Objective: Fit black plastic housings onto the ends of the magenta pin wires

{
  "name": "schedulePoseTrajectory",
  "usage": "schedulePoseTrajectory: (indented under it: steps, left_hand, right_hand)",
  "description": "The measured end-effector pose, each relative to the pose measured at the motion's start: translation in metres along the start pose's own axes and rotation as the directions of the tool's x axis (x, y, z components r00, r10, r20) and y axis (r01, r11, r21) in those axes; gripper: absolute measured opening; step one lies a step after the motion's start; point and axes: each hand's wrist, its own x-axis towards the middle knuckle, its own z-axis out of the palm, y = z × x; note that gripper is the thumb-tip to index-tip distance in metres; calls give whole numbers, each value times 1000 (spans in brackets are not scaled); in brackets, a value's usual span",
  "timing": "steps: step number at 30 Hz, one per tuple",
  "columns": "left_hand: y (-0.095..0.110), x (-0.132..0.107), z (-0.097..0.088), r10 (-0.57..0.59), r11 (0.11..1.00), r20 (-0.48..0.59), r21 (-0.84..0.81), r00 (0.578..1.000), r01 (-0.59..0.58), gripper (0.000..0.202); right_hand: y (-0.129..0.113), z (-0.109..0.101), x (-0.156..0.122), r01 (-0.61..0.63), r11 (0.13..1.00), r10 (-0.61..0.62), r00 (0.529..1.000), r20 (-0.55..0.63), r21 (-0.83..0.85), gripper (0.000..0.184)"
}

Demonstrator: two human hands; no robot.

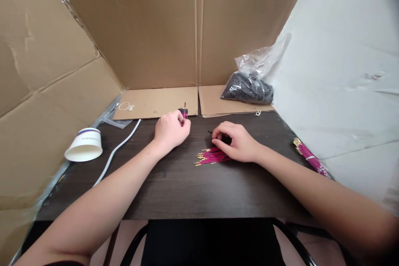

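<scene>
My left hand (173, 129) is closed around magenta wires (185, 117). Black sleeves cover their upper ends, and one wire sticks up above the others. To the right, my right hand (235, 141) is curled in a pinch. A thin black tube (210, 132) pokes out from its fingertips; the rest of it is hidden. Just below and partly behind that hand, a loose pile of magenta wires with gold-coloured terminals (207, 156) lies on the dark table.
At the back right, a clear plastic bag (247, 87) of black pieces rests on cardboard. A tied wire bundle (310, 158) lies at the right edge. On the left are a tipped white paper cup (84, 145), a white cable (116, 149) and several pale rings (131, 107).
</scene>
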Motion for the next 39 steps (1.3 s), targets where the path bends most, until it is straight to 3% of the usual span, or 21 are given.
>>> schedulePoseTrajectory:
  steps: [4, 7, 10, 14, 24, 28, 34, 37, 39]
  left_hand:
    - [-10, 4, 4, 13, 999, -13, 44, 1000, -12, 28]
    - [-7, 4, 3, -70, 988, 65, 139, 995, 61, 25]
    - [-1, 4, -1, -150, 964, 133, 239, 980, 115, 21]
    - [4, 4, -3, -174, 954, 161, 273, 972, 126, 19]
    - [-1, 4, 1, -145, 966, 140, 232, 979, 110, 19]
    - [-5, 4, 2, -123, 970, 110, 222, 986, 96, 19]
    - [-5, 1, 4, -17, 986, 38, 168, 999, 10, 17]
    - [1, -5, 6, 194, 979, 44, 58, 980, -196, 9]
    - [6, -11, 9, 372, 928, 110, -44, 922, -369, 17]
  right_hand:
    - [-5, -1, -1, 59, 998, -60, 986, 153, 13, 1]
    - [-6, 0, -2, 61, 998, -66, 978, 197, 28, 3]
    - [-5, 1, -3, 63, 997, -69, 977, 201, 38, 7]
    - [-6, 1, -2, 60, 997, -67, 975, 210, 37, 10]
    - [-11, -1, -1, 75, 997, -69, 961, 268, -13, 15]
    - [-6, -1, 0, 42, 998, -35, 983, 179, -40, 13]
    - [9, -3, 1, -105, 990, 95, 990, -103, -99, 7]
    - [17, -3, 1, -126, 986, 107, 980, -169, -107, 6]
    - [20, -2, 1, -126, 985, 104, 980, -172, -122, 9]
